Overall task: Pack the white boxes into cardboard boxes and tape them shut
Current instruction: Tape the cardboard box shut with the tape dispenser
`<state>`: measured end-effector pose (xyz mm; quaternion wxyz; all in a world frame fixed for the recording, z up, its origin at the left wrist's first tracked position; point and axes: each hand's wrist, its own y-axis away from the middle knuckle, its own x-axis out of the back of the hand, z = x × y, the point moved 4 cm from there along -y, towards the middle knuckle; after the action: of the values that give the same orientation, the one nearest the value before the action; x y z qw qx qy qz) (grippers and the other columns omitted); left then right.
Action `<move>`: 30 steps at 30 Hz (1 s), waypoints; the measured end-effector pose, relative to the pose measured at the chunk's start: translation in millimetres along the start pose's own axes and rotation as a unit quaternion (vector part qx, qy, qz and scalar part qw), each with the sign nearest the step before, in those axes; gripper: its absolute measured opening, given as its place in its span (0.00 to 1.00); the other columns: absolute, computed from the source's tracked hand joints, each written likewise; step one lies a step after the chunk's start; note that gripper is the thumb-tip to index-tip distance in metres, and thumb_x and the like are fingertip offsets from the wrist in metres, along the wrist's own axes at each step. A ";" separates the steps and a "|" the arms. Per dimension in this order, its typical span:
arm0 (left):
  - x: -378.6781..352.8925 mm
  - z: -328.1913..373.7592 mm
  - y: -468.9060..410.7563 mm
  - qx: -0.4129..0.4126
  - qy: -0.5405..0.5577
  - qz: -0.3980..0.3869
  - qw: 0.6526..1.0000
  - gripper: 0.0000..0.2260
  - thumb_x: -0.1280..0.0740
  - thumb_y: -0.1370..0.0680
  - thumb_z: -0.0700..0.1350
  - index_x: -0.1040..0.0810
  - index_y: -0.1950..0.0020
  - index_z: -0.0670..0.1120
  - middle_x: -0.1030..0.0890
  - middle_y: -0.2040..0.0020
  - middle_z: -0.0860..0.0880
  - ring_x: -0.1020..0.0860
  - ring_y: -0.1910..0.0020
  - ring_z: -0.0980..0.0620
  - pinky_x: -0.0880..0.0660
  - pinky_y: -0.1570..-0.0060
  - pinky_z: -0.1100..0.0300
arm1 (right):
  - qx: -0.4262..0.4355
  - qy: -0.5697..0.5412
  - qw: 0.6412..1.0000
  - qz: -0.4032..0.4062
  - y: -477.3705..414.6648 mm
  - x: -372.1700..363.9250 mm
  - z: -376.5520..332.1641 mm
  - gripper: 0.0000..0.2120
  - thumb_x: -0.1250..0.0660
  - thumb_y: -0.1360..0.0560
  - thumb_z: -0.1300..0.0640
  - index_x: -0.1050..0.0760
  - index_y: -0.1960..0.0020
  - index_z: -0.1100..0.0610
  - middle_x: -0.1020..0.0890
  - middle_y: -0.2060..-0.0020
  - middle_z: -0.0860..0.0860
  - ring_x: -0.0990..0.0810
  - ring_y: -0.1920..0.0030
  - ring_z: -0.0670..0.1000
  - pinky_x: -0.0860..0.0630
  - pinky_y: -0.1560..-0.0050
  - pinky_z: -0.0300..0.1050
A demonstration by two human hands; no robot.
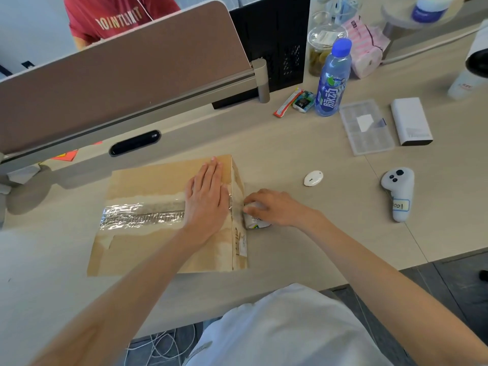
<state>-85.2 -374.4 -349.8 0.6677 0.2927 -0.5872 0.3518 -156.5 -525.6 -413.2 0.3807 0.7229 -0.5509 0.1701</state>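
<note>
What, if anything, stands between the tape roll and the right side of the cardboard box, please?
Nothing visible does. The right hand holds the tape roll directly against the side of the cardboard box, with tape stretched over the edge. The left hand presses flat on top, clear of that side.

Your beige desk (330,233) carries the cardboard box (148,186) front-left, with the tape roll (254,220) just beside its right side. Right of that you have a small white oval tag (313,178) and a white controller (398,192). Further back: clear compartment case (365,128) beside a white box (410,121), blue drink bottle (333,80), snack packets (286,103), glass jar (320,48), pink tissue pack (368,51).
</note>
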 end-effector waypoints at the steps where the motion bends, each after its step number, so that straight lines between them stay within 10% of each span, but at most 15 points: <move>1: 0.0 0.2 -0.1 0.002 -0.003 -0.003 1.000 0.28 0.55 0.20 0.55 0.44 0.21 0.45 0.45 0.20 0.50 0.47 0.22 0.51 0.46 0.26 0.48 | 0.009 0.015 1.000 -0.002 -2.4 1.0 -2.8 0.20 0.42 0.20 0.39 0.27 0.33 0.46 0.22 0.41 0.50 0.25 0.39 0.52 0.31 0.37 0.53; 8: -1.0 0.1 0.8 0.003 -0.046 -0.034 0.998 0.43 0.47 0.29 0.67 0.51 0.20 0.45 0.52 0.20 0.50 0.53 0.22 0.51 0.55 0.26 0.52 | 0.027 -0.152 0.988 0.029 -5.3 -6.3 1.4 0.05 0.35 0.21 0.55 0.21 0.48 0.52 0.25 0.73 0.40 0.27 0.72 0.41 0.32 0.67 0.34; 22: 3.2 7.1 -2.2 0.024 -0.029 -0.060 0.997 0.46 0.37 0.33 0.59 0.53 0.21 0.43 0.54 0.20 0.48 0.55 0.22 0.48 0.55 0.26 0.51 | -0.130 -0.106 0.985 0.037 13.5 4.5 47.1 0.05 0.33 0.25 0.51 0.23 0.57 0.52 0.18 0.55 0.51 0.20 0.51 0.53 0.24 0.49 0.46; 30: 6.1 31.7 -6.2 0.067 -0.110 -0.170 0.977 0.55 0.29 0.31 0.58 0.64 0.23 0.38 0.62 0.22 0.41 0.60 0.22 0.40 0.52 0.26 0.39 | -0.081 -0.236 0.954 0.164 41.0 61.8 13.5 0.04 0.31 0.25 0.58 0.20 0.58 0.53 0.19 0.67 0.39 0.22 0.64 0.38 0.27 0.59 0.35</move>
<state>-98.0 -402.7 -339.2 0.6281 0.4689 -0.5738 0.2375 -176.1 -581.0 -366.0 0.2635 0.6094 -0.7477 0.0093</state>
